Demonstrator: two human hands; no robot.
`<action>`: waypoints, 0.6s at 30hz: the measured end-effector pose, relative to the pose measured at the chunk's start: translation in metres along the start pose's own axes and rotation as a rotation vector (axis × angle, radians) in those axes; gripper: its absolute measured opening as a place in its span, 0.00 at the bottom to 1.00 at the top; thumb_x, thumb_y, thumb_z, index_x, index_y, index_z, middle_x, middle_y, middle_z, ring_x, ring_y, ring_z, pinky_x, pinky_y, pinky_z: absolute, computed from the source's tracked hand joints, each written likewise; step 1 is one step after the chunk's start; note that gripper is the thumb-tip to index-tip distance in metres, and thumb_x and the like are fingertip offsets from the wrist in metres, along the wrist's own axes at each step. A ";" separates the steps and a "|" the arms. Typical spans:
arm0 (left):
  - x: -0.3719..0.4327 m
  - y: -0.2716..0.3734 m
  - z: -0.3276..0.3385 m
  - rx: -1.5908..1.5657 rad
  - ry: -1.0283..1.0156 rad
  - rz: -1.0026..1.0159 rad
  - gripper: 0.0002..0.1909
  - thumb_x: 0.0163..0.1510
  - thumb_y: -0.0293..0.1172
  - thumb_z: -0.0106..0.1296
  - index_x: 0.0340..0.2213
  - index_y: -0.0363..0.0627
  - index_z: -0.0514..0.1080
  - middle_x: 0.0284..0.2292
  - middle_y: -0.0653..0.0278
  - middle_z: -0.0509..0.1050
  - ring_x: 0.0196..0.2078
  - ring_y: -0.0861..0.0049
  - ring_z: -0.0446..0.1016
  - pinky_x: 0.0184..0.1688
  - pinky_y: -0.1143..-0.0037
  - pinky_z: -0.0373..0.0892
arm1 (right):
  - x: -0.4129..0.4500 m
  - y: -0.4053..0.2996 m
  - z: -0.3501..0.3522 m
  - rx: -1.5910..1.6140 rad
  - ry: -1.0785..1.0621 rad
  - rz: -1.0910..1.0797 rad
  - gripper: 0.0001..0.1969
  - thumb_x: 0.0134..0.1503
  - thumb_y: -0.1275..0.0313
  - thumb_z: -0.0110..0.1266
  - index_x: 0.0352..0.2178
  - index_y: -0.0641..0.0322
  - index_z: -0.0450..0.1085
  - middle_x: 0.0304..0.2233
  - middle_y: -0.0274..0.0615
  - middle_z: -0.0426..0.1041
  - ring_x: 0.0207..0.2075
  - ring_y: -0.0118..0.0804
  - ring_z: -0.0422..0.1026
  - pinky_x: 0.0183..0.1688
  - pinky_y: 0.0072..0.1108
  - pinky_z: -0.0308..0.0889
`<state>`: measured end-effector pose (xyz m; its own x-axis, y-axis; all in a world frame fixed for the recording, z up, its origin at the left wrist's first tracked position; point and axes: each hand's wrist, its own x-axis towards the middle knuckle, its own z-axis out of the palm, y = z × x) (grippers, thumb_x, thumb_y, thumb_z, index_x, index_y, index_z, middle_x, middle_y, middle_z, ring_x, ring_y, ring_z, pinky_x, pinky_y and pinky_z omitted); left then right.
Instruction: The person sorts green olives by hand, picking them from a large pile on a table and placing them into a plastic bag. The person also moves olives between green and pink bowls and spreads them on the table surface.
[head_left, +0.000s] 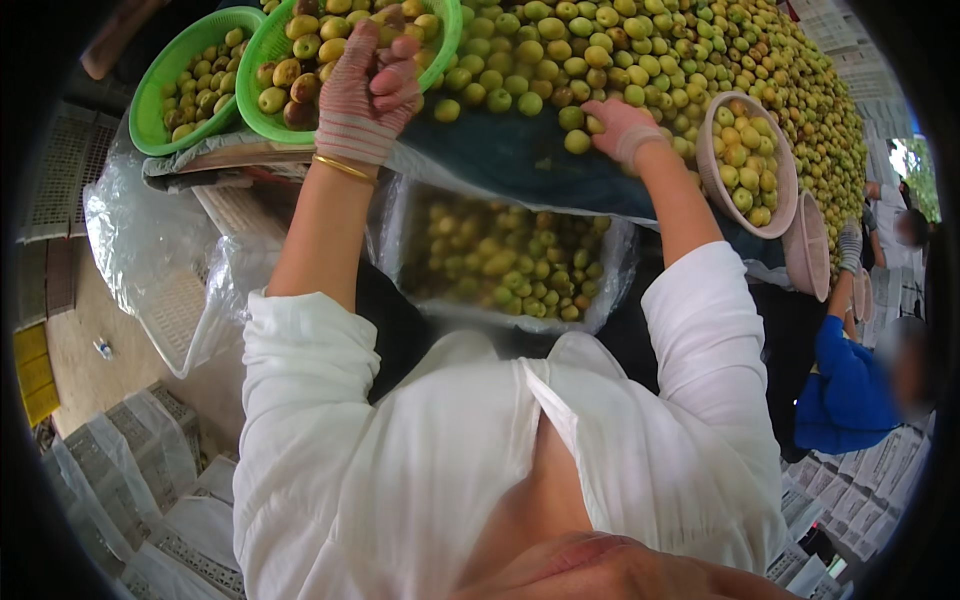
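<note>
My left hand (371, 94), in a striped glove with bare-looking fingertips, is over the right-hand green plastic basket (251, 82), its fingers partly curled; whether a fruit is in them is unclear. That basket holds yellow-green fruits with brown patches, which look like jujubes. On the dark cloth (525, 154), my right hand (624, 133), gloved too, reaches to the near edge of a big fruit heap (675, 52). Its fingertips meet green fruits (576, 141); a grip on them cannot be made out. Below the table edge, a crate lined with clear plastic (619, 255) contains more fruits.
Another green basket (146, 112) of fruit stands at the left. A pink basket (784, 184) with fruit leans at the right beside an empty one (808, 247). Plastic film (142, 225) drapes a white crate at the left. A person in blue (844, 397) works at the far right.
</note>
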<state>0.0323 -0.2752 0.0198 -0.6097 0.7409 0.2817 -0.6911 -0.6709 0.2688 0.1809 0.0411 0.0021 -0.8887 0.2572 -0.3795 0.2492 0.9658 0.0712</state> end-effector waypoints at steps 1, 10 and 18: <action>0.001 0.006 -0.003 0.022 0.083 0.060 0.16 0.65 0.31 0.45 0.51 0.36 0.63 0.36 0.54 0.72 0.20 0.87 0.61 0.15 0.88 0.57 | -0.001 0.001 0.003 0.020 0.047 0.006 0.25 0.54 0.64 0.54 0.55 0.37 0.65 0.53 0.43 0.68 0.52 0.48 0.70 0.52 0.35 0.68; -0.003 -0.017 0.027 0.887 0.227 0.600 0.25 0.60 0.23 0.48 0.58 0.45 0.60 0.50 0.51 0.71 0.41 0.70 0.77 0.40 0.75 0.75 | -0.035 -0.006 0.028 0.382 0.478 -0.139 0.20 0.53 0.59 0.58 0.48 0.41 0.70 0.45 0.44 0.70 0.47 0.50 0.72 0.48 0.35 0.70; -0.035 -0.100 0.012 2.308 -0.174 -0.251 0.30 0.54 0.35 0.55 0.57 0.48 0.60 0.49 0.51 0.69 0.45 0.57 0.75 0.45 0.65 0.74 | -0.025 -0.068 0.011 0.232 0.399 -0.462 0.17 0.52 0.61 0.58 0.44 0.47 0.73 0.44 0.43 0.72 0.44 0.50 0.73 0.47 0.34 0.70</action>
<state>0.1273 -0.2343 -0.0053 -0.5001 0.8598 0.1031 0.7817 0.3970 0.4810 0.1901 -0.0308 -0.0030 -0.9877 -0.1479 0.0516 -0.1560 0.9594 -0.2348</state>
